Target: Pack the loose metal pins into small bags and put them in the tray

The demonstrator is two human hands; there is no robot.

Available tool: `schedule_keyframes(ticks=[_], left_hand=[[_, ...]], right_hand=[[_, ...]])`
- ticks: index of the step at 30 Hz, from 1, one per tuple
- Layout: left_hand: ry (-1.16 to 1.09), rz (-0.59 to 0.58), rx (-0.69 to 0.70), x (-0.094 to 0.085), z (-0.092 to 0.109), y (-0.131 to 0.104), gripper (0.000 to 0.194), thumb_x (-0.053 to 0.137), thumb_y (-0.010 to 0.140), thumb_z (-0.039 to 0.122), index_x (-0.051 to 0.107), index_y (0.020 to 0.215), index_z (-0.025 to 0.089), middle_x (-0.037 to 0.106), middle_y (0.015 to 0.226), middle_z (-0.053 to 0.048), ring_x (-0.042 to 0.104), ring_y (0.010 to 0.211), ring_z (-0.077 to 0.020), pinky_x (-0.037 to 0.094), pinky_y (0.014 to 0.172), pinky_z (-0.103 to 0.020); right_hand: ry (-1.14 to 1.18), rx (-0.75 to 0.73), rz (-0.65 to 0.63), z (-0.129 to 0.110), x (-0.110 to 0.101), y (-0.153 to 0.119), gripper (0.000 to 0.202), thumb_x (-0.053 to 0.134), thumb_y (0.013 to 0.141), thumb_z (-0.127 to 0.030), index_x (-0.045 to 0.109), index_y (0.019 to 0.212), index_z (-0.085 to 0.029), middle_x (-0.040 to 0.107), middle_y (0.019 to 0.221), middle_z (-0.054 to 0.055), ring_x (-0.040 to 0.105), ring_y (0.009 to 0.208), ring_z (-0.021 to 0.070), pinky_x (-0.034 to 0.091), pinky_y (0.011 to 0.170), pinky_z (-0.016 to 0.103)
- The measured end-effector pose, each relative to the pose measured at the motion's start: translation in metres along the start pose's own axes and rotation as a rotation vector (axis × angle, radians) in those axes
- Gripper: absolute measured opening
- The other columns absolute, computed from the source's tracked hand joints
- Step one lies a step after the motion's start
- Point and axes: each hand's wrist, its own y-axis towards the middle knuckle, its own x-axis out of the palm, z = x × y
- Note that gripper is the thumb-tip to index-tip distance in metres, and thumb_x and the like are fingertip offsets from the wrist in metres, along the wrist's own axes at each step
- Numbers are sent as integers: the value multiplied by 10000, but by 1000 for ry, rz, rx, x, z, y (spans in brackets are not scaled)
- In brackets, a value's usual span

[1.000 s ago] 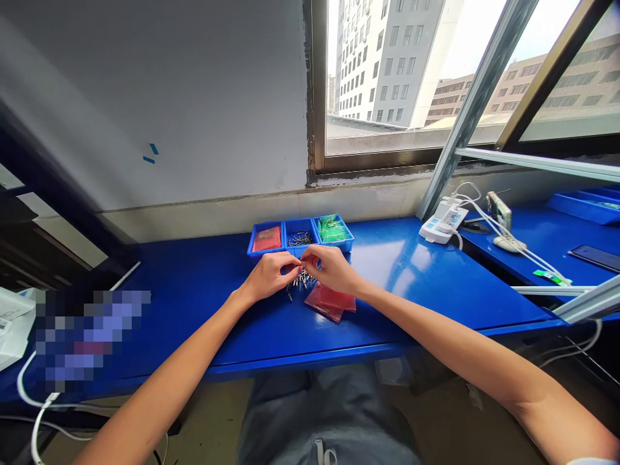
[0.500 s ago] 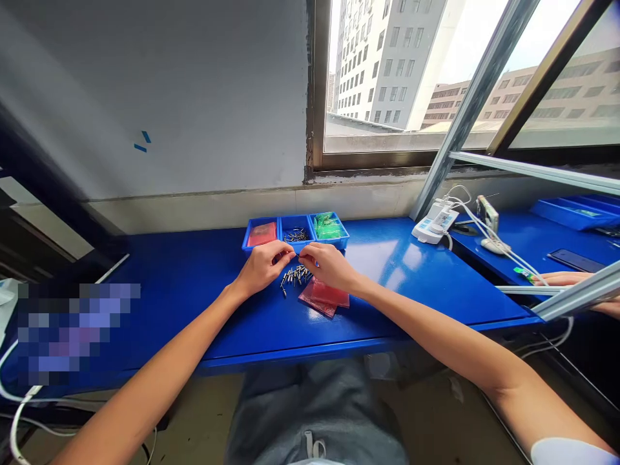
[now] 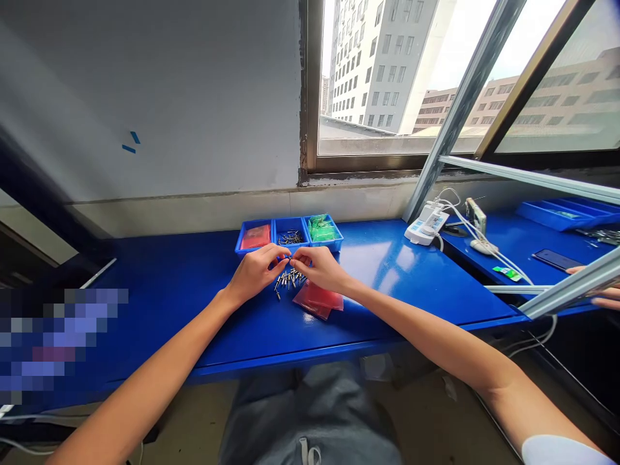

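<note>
My left hand (image 3: 256,271) and my right hand (image 3: 321,267) meet fingertip to fingertip above the desk, both pinched. Between them is a tiny dark part (image 3: 290,259), too small to name and mostly covered by the fingers. Just below lies a loose pile of small metal pin-like pieces (image 3: 289,279), partly hidden by my hands. Red plastic bags (image 3: 320,299) lie flat under my right wrist. Behind my hands stands a blue three-section bin (image 3: 238,244): red bags (image 3: 255,237) at left, small dark metal parts (image 3: 290,238) in the middle, green bags (image 3: 322,228) at right.
A white power strip (image 3: 426,223) with cables stands right of the bin. Beyond a slanted metal frame (image 3: 557,298), another person's hand (image 3: 608,298) shows near a phone (image 3: 556,259), a green packet (image 3: 507,274) and blue trays (image 3: 547,215). The desk's front edge (image 3: 290,356) is close to me.
The view has shifted slightly, moving the scene left. My hands stay pinched together, with fingers slightly rearranged. At right, the other person's hand has drawn away from the green packet.
</note>
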Motion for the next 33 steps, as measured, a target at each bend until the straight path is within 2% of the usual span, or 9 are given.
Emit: schedule_keyframes(ticks=[5, 12, 15, 17, 21, 25, 29, 33], left_hand=[[1, 16, -19, 0, -3, -1, 223, 620, 980, 366, 683, 1067, 171, 739, 905, -29, 680, 705, -132, 515, 649, -228], [42, 28, 7, 0, -3, 0, 194, 579, 1004, 301, 713, 1041, 166, 754, 970, -46, 712, 828, -157, 544, 765, -261], [54, 34, 6, -1, 0, 1, 172, 590, 977, 243, 727, 1049, 169, 744, 958, -45, 697, 800, -148, 546, 756, -258], [25, 20, 8, -2, 2, 2, 188, 586, 956, 209, 736, 1064, 174, 742, 962, -43, 692, 788, -140, 551, 752, -251], [-20, 4, 15, -3, 4, 4, 195, 593, 929, 192, 754, 1039, 181, 742, 967, -37, 682, 779, -132, 556, 761, -249], [-76, 7, 21, -4, 4, 4, 207, 605, 934, 197, 769, 1060, 194, 737, 955, -32, 677, 772, -123, 548, 721, -232], [-129, 8, 11, -5, 4, 4, 253, 598, 963, 242, 759, 1155, 216, 730, 1013, -52, 683, 815, -132, 546, 692, -227], [-131, 23, -21, -5, 7, 6, 236, 606, 974, 310, 765, 1118, 211, 730, 1002, -62, 691, 819, -145, 562, 725, -248]], right_hand=[[20, -23, -21, -4, -2, -1, 206, 613, 939, -225, 649, 750, -150, 606, 616, -24, 479, 558, 85, 334, 550, 224], [-11, -26, 31, -2, -4, 0, 314, 588, 979, -330, 638, 724, -153, 591, 613, -24, 443, 560, 86, 303, 546, 234], [-46, -20, 66, 4, -3, 1, 230, 548, 982, -233, 662, 797, -155, 637, 667, -12, 503, 603, 97, 344, 591, 232], [-51, -29, 56, 7, -2, 2, 150, 546, 940, -123, 686, 902, -157, 701, 767, 9, 583, 684, 112, 397, 659, 232], [-11, -23, 7, 10, -1, 2, 278, 535, 861, 3, 706, 1014, -153, 757, 907, 41, 664, 815, 137, 454, 747, 246], [24, -8, -36, 11, -1, 3, 197, 590, 881, -55, 728, 979, -155, 767, 922, 42, 668, 798, 137, 464, 733, 248], [88, 25, -3, 13, -2, 4, 218, 609, 894, -89, 718, 1068, -160, 767, 920, 42, 679, 801, 135, 479, 727, 242], [125, 2, -51, 14, -3, 4, 133, 602, 921, -157, 735, 917, -148, 739, 821, 31, 642, 743, 135, 469, 688, 243]])
